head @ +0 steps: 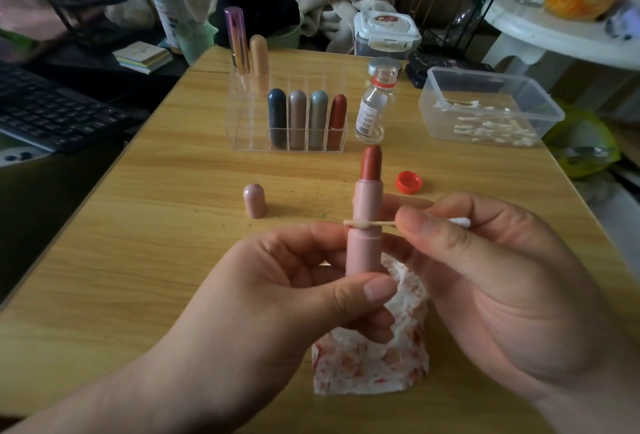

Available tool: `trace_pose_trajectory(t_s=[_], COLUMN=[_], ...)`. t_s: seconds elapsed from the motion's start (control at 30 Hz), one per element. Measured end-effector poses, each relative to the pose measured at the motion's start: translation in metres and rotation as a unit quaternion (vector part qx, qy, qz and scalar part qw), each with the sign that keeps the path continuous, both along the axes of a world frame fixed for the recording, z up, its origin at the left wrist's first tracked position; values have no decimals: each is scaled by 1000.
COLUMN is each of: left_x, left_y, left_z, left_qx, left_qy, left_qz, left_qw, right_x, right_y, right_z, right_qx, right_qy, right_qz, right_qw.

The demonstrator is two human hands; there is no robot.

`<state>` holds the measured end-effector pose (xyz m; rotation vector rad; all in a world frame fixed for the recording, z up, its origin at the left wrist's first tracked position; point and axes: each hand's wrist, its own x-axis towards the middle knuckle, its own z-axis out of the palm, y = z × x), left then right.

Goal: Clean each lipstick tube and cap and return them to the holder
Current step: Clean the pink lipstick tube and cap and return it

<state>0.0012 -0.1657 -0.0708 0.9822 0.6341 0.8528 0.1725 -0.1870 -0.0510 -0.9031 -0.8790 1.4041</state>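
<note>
Head view, centre frame: left hand (277, 288) grips a pink lipstick tube (363, 253) upright, steadying it while right hand (491, 270) pinches a cotton swab (382, 224) across the tube's collar, apparently to wipe it. Its pink cap (255, 201) stands left; clear holder (242, 121) sits beyond, upper centre.

The left hand (304, 288) is held upright, thumb and fingers curled round the lipstick tube (365, 250); a cotton swab (384, 224) is pinched between 2 fingertips of the right hand (491, 277)
</note>
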Motion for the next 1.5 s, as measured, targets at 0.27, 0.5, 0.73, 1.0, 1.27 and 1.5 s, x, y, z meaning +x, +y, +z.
trace_pose_trajectory(t_s=[0.27,0.5,0.73,1.0,1.27,1.5], left_x=[-1,-1,-1,-1,2,1], left_y=[1,1,0,0,-2,0], left_z=[-2,0,-1,-5,-2,-3], left_qx=[1,-10,-7,16,-11,-29], left_qy=[-19,-19,42,-12,22,-72], left_qz=[-8,-15,36,3,37,-9], left_qw=[1000,1000,998,1000,999,997], right_x=[-1,1,5,2,3,8], right_y=[1,1,2,1,0,3], right_z=[0,-2,-10,-3,-6,-8], right_qx=[24,33,18,58,22,31], right_qy=[11,16,-55,-16,-47,-49], right_qz=[1,7,-37,-3,-16,-23], right_qw=[1000,999,998,998,999,998])
